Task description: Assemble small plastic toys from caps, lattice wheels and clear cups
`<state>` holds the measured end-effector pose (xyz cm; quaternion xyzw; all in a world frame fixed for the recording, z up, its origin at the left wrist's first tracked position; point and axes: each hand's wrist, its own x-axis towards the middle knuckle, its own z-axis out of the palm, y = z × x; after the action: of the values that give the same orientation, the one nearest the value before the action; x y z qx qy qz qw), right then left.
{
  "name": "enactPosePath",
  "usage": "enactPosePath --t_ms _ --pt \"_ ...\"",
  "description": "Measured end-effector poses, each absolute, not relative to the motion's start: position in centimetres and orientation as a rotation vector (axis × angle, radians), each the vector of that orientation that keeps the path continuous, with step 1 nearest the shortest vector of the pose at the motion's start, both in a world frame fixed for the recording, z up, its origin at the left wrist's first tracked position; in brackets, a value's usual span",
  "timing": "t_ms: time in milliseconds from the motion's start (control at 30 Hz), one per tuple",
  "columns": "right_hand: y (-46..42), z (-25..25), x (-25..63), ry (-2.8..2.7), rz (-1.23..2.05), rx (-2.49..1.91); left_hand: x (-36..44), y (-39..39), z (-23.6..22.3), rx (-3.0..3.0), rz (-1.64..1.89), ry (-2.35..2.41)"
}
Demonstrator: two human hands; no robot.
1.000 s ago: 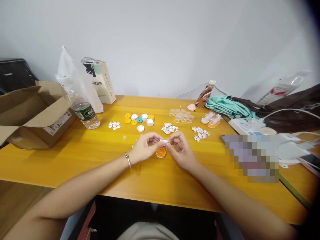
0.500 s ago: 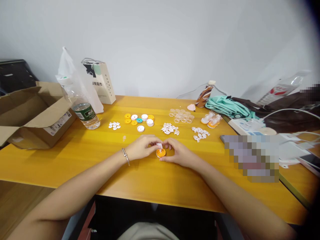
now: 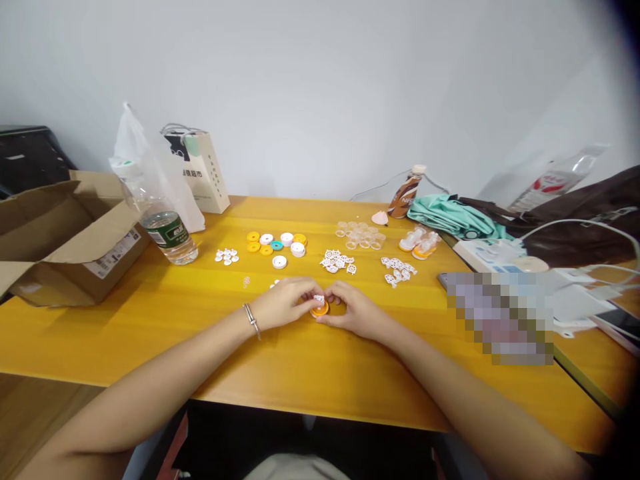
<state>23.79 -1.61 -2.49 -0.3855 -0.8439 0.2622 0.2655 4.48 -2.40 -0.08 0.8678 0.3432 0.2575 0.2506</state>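
Note:
My left hand [image 3: 287, 303] pinches a small white openwork plastic piece [image 3: 319, 299] between thumb and fingertips. Just below it, on the table, lies an orange round plastic base [image 3: 321, 310], partly covered by my fingers. Curved around the base's right side is my right hand [image 3: 354, 310], its thumb at the near edge and its fingers by the white piece. Whether the piece touches the base is hard to tell. Beyond my hands are white openwork pieces [image 3: 336, 261], clear plastic rings [image 3: 361, 236] and coloured round bases [image 3: 277, 245].
Small white knobs [image 3: 227, 256] and a water bottle [image 3: 170, 233] stand left, near an open cardboard box [image 3: 100, 247]. More white cut-out pieces [image 3: 398, 271], assembled orange-and-clear items [image 3: 423, 245], a brown drink bottle [image 3: 406, 193] and a power strip [image 3: 490, 257] are right.
My left hand has lowered the white piece closer to the orange base. Small white bits now show behind my left hand. My right hand stays around the base.

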Motion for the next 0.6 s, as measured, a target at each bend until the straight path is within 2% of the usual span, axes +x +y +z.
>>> enactPosePath --t_ms 600 --pt "-1.5 -3.5 23.3 -2.268 0.712 -1.066 4.7 -2.1 -0.3 2.37 0.665 0.958"
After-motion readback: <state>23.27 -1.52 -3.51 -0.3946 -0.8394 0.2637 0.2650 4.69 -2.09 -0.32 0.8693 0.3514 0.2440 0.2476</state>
